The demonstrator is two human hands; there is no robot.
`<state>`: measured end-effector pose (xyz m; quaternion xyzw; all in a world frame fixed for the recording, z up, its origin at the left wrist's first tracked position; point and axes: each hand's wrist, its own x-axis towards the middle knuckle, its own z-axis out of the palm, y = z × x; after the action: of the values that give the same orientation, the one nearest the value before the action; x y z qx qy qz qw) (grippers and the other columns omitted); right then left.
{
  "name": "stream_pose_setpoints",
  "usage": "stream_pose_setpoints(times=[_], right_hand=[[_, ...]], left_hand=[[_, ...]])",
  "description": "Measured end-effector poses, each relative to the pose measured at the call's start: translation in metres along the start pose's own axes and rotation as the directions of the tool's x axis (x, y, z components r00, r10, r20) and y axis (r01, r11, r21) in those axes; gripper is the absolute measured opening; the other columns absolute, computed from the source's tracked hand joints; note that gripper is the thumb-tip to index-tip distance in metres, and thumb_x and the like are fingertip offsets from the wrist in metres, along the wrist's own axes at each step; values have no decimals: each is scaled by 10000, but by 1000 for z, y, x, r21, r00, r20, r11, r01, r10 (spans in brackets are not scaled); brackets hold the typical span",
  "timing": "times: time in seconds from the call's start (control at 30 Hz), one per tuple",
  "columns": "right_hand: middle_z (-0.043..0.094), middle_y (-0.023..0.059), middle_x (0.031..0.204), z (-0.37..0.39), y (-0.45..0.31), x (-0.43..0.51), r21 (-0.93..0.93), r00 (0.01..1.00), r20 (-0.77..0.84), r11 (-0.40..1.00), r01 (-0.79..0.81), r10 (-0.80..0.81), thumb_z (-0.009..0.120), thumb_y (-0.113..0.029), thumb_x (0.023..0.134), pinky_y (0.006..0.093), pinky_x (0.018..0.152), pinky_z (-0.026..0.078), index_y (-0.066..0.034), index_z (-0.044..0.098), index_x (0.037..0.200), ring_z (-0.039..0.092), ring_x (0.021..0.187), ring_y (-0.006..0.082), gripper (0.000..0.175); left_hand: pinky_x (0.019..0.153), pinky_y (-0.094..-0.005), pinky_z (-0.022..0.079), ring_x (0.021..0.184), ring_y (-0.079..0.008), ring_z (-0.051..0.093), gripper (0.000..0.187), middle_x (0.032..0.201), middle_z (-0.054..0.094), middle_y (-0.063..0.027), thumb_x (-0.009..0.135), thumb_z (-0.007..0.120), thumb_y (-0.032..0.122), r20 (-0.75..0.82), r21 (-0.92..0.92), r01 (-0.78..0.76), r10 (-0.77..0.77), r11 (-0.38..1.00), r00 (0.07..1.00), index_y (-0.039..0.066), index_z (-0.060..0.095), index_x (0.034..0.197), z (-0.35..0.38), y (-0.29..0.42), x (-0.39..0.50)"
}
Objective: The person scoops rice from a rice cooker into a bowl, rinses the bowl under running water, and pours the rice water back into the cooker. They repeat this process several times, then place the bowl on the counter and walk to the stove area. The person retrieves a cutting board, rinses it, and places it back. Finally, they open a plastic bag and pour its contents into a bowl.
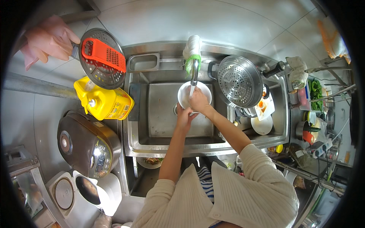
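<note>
A white bowl (180, 94) is held over the left basin of a stainless steel sink (162, 114). My left hand (184, 115) grips its near rim from below. Inside the bowl is my right hand (198, 99), with its fingertips down against the inner wall; whether they hold anything is hidden. Water (192, 91) runs from the chrome faucet (195, 71) into the bowl, beside my right fingers. White cloth with a green edge (192, 48) is wrapped around the faucet's base.
A steamer pot (239, 81) with a perforated base stands over the sink divider. White plates (261, 125) lie in the right basin. To the left are a yellow jug (111, 104), an orange grater (107, 55) on a perforated steel disc (85, 68), and a rice cooker (82, 142).
</note>
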<state>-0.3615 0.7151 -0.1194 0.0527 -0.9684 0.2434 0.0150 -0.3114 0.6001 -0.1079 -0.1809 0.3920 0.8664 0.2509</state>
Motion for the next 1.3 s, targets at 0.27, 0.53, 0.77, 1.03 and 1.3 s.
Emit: stream_pose_setpoints(times=[0.27,0.53,0.77,1.03,1.3], right_hand=[[610,101,1053,-25,14,-1,237,783,475,916,325,-401,586,-211,783,422,851,475,-45,572,1034,561,1006,342,302],[612,124,1066,-37,24,3,-305,834,184,777,551,-520,618,-203,741,421,812,502,-46,650,978,595,1009,263,286],[629,209,916,-5,18,-3,217,872,487,959,-183,56,556,-192,845,433,820,472,-25,603,996,603,884,368,230],[648,168,899,-21,2,4,160,937,256,967,200,-236,534,-216,838,452,824,455,-37,611,911,598,908,364,208],[667,114,921,-41,6,-1,-275,809,233,761,587,-540,530,-151,829,403,810,474,-147,663,932,643,831,291,168]], left_hand=[[847,-452,517,1089,-271,523,679,1269,417,-100,713,522,30,51,95,39,-44,995,998,156,263,1327,-14,9,7],[875,-479,510,1097,-281,522,647,1269,425,-116,738,506,25,41,88,2,-5,996,999,158,262,1322,-12,4,4],[882,-475,514,1094,-280,538,632,1269,437,-101,753,503,25,33,36,-6,5,999,999,170,267,1321,-9,-6,8],[841,-422,545,1089,-257,546,655,1254,453,-104,743,516,36,78,48,8,-12,999,997,168,286,1341,-11,-1,8],[763,-398,553,1078,-266,541,682,1242,442,-96,702,524,25,71,64,-43,38,997,997,158,276,1323,-23,19,15]])
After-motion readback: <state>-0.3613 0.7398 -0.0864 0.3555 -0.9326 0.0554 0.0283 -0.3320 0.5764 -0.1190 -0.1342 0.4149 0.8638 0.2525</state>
